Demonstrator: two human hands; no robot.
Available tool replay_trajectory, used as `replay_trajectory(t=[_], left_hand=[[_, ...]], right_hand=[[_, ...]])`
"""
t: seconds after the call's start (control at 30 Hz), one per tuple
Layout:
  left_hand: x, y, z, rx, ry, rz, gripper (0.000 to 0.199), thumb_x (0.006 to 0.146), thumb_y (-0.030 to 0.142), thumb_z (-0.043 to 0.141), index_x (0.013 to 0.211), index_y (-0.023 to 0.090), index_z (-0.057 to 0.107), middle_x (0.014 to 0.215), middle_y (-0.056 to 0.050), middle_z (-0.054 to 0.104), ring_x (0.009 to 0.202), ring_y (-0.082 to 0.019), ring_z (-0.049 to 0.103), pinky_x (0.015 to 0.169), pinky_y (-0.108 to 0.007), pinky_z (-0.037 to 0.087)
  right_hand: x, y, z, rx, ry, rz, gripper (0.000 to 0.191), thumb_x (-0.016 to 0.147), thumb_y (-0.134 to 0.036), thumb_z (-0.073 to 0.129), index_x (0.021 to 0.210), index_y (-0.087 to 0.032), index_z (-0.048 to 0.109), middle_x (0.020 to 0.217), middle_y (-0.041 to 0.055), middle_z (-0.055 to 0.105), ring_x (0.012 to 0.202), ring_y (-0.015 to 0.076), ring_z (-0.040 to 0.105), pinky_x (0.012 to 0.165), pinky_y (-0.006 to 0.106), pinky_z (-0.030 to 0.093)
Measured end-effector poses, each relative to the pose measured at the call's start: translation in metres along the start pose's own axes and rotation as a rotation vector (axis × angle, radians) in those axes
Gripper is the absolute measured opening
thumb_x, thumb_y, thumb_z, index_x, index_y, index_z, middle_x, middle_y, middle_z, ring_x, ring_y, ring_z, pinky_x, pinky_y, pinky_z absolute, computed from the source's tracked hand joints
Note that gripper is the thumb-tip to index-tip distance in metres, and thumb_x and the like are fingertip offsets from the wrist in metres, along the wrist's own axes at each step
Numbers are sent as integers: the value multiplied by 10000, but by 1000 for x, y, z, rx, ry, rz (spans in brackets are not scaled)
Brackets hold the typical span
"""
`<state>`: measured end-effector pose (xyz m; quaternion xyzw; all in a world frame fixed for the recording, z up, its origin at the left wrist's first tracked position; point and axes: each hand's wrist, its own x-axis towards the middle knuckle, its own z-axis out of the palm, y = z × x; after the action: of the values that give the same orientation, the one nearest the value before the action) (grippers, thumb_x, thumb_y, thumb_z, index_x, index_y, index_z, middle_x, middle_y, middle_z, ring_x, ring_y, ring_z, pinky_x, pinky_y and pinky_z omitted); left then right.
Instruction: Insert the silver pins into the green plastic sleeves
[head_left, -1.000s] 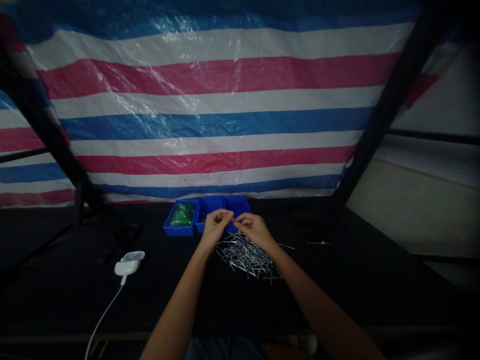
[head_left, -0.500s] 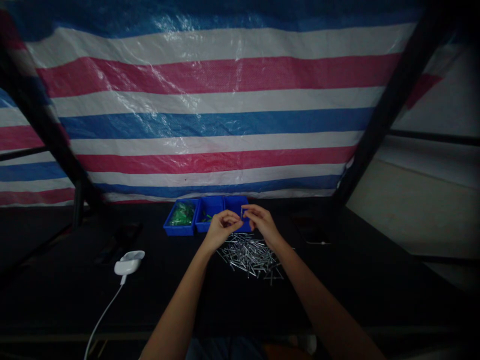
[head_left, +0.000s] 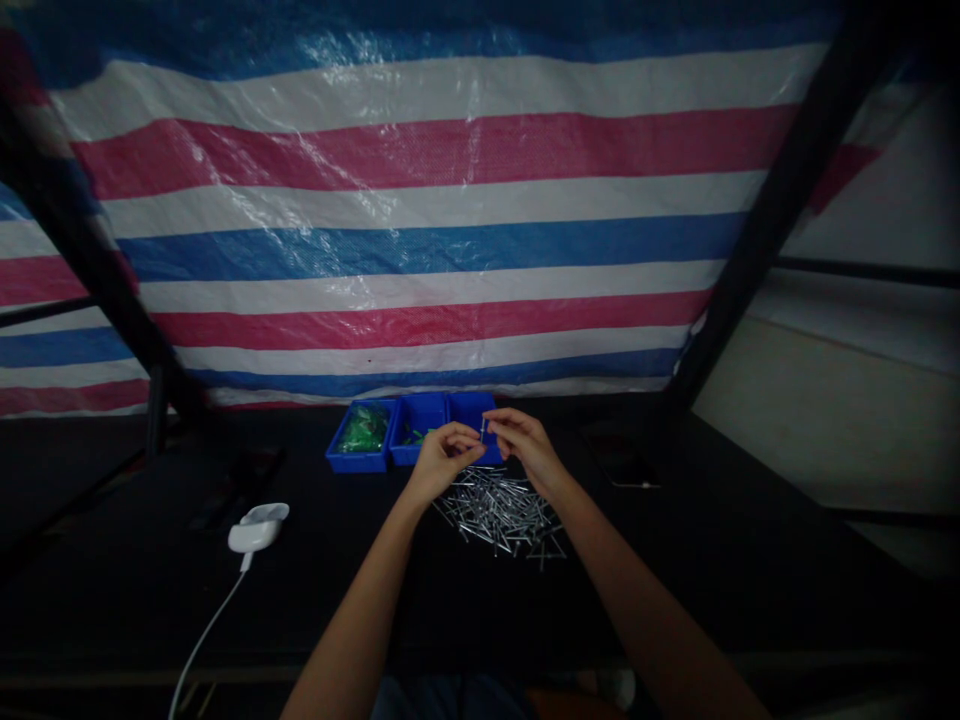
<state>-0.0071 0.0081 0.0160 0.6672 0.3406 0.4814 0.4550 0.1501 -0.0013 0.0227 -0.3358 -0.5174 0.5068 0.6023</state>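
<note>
A thin silvery metal nail (head_left: 483, 427) stands nearly upright between my two hands. My left hand (head_left: 444, 458) is closed, thumb and fingertips pinched at the nail's lower part. My right hand (head_left: 527, 446) pinches near its upper end, also closed. Just below the hands lies a loose heap of similar metal nails (head_left: 499, 515), pointing in all directions. Behind the hands stand blue bins: the left bin (head_left: 360, 463) has green pieces in a clear bag (head_left: 365, 428), the middle bin (head_left: 424, 403) has a few green pieces, and the right bin (head_left: 471, 400) is partly hidden by my hands.
A white earbud case (head_left: 253, 530) with its lid up and a white cable (head_left: 201, 637) lies on the black table (head_left: 300, 600) at left. A dark phone-like object (head_left: 626, 462) lies at right. Striped plastic sheeting (head_left: 420, 240) hangs behind the table between dark posts.
Both hands stay nearly in place above the heap. The nail at the fingertips shifts very slightly; nothing is let go.
</note>
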Motion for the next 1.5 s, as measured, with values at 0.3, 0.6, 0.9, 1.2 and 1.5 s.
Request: replay_trajectory(t=[0.3,0.6,0.9,1.2,1.5], left_hand=[[2,0,-4,-40,60,-3,274,594,256,764,799,131,631,690,-24,671,617,-111,589,620,-229,409],[4,0,-11,-69,134,13,256,601,265,758,780,128,638,690,-25,663,635,-112,592,642,-228,433],[3,10,-15,-80,242,8,243,598,289,751,749,133,643,665,-13,638,610,-101,567,610,-212,427],[2,12,-17,-54,254,15,230,605,290,746,738,131,645,662,-15,633,600,-96,552,590,-206,413],[3,10,-16,44,324,66,240,654,322,706,803,144,647,768,-33,651,607,-96,533,600,-212,421]], right_hand=[[4,4,-2,-12,20,-29,250,629,-359,711,787,-187,624,643,-45,536,409,44,395,392,201,328],[8,8,-7,-81,31,-45,267,613,-378,722,743,-173,608,605,-40,544,420,56,406,398,202,328],[4,9,-7,-254,-25,-60,261,666,-411,671,764,-169,647,515,-32,529,406,74,399,396,208,309],[8,17,-9,-441,-11,-130,218,673,-371,664,746,-167,679,621,11,622,435,78,402,414,213,299],[11,20,-14,-542,27,-213,193,697,-358,642,734,-174,688,721,39,663,517,116,474,514,250,377]])
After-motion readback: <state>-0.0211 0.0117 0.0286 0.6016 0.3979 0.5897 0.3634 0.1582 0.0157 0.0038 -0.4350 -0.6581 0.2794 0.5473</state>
